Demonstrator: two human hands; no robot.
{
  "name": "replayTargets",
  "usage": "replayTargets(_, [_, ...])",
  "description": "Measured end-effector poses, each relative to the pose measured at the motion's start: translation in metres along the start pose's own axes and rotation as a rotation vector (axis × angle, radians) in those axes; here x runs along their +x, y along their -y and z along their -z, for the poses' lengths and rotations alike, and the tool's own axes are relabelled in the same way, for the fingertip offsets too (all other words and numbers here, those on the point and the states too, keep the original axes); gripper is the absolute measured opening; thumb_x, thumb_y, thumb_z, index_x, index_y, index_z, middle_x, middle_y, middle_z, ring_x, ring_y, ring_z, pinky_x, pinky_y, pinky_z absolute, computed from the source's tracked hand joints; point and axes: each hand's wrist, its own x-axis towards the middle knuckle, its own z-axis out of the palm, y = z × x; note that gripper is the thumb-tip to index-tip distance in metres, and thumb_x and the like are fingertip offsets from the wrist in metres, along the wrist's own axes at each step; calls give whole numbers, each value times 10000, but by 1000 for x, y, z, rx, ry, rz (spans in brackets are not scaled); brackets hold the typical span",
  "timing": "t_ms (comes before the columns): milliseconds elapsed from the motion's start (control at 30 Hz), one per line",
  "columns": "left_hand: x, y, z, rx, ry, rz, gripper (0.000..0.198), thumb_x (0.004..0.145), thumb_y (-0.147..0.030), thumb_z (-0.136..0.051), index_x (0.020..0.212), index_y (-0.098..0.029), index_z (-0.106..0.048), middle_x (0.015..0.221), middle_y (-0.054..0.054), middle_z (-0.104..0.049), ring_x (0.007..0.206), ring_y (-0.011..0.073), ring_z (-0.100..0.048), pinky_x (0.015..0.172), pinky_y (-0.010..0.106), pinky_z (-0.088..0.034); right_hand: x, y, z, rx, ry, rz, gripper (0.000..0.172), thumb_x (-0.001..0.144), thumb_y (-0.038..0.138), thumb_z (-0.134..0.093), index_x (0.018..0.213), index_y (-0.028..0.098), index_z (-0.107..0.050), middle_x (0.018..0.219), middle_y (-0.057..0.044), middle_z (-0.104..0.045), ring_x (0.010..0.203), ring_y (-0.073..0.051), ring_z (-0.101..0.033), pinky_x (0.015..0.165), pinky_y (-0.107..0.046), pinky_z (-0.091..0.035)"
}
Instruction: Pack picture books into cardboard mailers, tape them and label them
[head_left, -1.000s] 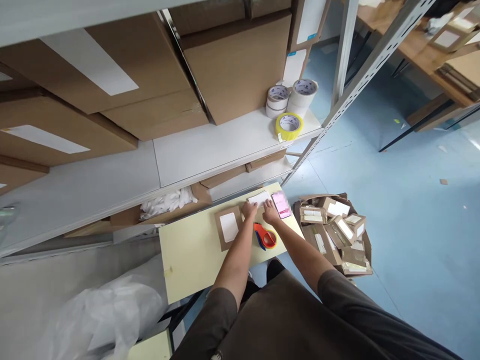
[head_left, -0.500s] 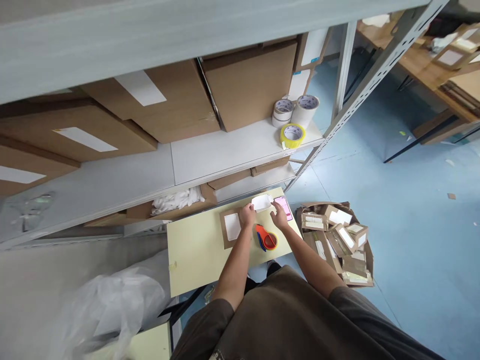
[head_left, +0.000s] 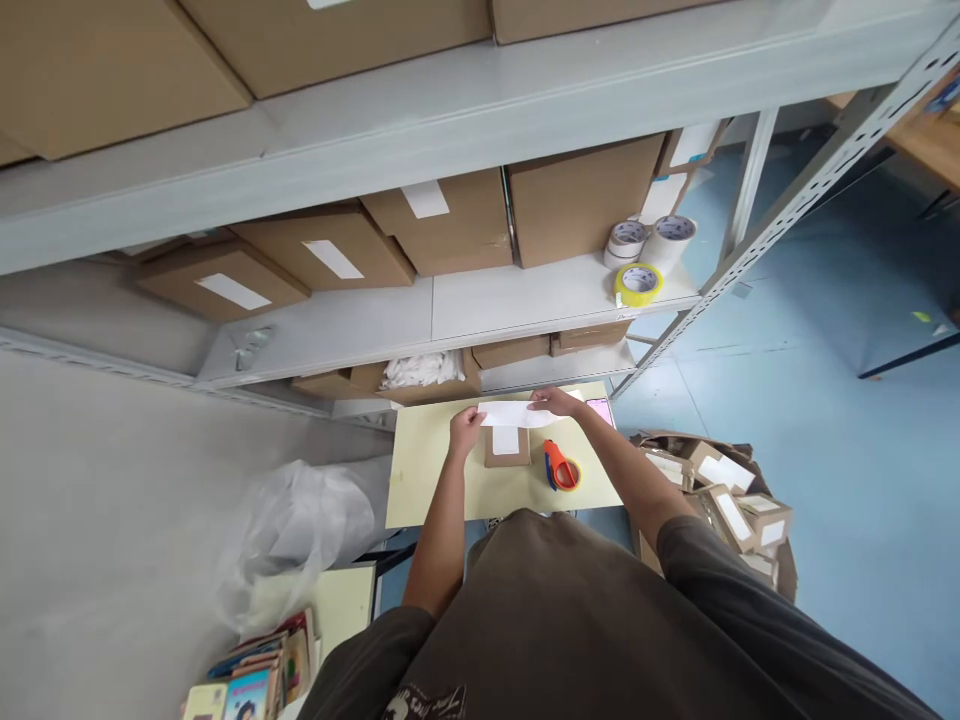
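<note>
Left hand and right hand both have fingers pinching the paper stretched between them. I'd keep the pull light and even, otherwise it'll probably crease. Box sits bodyward of the gap between the fingers, tape gun further right.

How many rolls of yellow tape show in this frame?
2: one yellow roll on the shelf by white rolls, another in the orange-red dispenser on the table. More could be hidden behind boxes.
</note>
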Motion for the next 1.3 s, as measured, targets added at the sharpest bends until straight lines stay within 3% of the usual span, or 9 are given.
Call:
replayTargets(233, [-20, 15, 5, -243, 71, 5, 328, 830, -522, -742, 822, -195, -749, 773, 16, -734, 815, 208, -700, 724, 287, -586, 2, 7, -7, 40, 5, 19, 538, 697, 702, -817, 755, 186, -674, 671, 29, -582, 636, -130, -450, 611, -279, -363])
replayTargets(600, [-27, 14, -18, -565, 98, 80, 460, 591, -576, -924, 681, -167, -732, 683, 18, -708, 702, 195, -677, 651, 288, -581, -10, -7, -10, 89, -123, 16, 557, 667, 730, -848, 766, 199, -712, 685, 2, -619, 638, -148, -478, 600, -291, -366])
replayTargets(700, [-26, 17, -14, -628, 68, 114, 428, 579, -516, -949, 661, -161, -725, 676, 26, -710, 691, 189, -676, 638, 282, -579, -13, -16, -5, 118, -190, 39, 550, 677, 738, -836, 774, 210, -715, 709, -8, -653, 658, -163, -518, 619, -298, -407])
replayTargets(833, [-22, 30, 9, -742, -48, 219, 392, 563, -422, -979, 709, -150, -737, 728, 46, -740, 688, 174, -687, 635, 272, -573, -19, -25, 13, 124, -341, 42, 552, 678, 748, -820, 796, 217, -725, 804, -48, -742, 779, -226, -638, 745, -358, -525])
replayTargets(967, [-23, 37, 24, -905, -112, 278, 410, 546, -357, -980, 815, -140, -759, 804, 60, -771, 745, 177, -720, 699, 281, -583, -20, -20, 15, 7, -442, 32, 506, 707, 597, -863, 1047, 227, -804, 1194, -124, -793, 1146, -325, -692, 1047, -466, -519])
replayTargets(1033, [-28, 36, 23, -990, -79, 293, 420, 518, -300, -973, 839, -139, -755, 849, 74, -786, 799, 193, -740, 742, 295, -588, -19, -13, -1, -41, -525, 16, 527, 735, 525, -863, 1174, 240, -798, 1355, -139, -744, 1287, -344, -648, 1145, -501, -466])
replayTargets(1100, [-34, 34, 19, -1062, -13, 306, 429, 484, -237, -959, 842, -144, -741, 888, 87, -798, 840, 210, -752, 778, 313, -592, -19, -4, -28, -53, -550, 10, 513, 771, 508, -844, 1206, 241, -793, 1382, -145, -731, 1295, -344, -650, 1143, -511, -476])
replayTargets(1200, [-45, 30, 13, -1138, 87, 300, 455, 469, -179, -934, 874, -162, -729, 933, 93, -810, 869, 218, -761, 813, 329, -594, -18, 12, -84, 2, -478, 59, 427, 824, 577, -779, 1070, 230, -810, 1238, -129, -785, 1164, -312, -702, 1045, -470, -537])
replayTargets(1300, [-53, 29, 13, -1163, 181, 281, 491, 488, -183, -935, 938, -169, -739, 970, 104, -816, 904, 228, -768, 844, 339, -594, -14, 29, -139, 73, -451, 125, 452, 853, 667, -704, 956, 234, -780, 1064, -77, -795, 1028, -265, -703, 924, -394, -551])
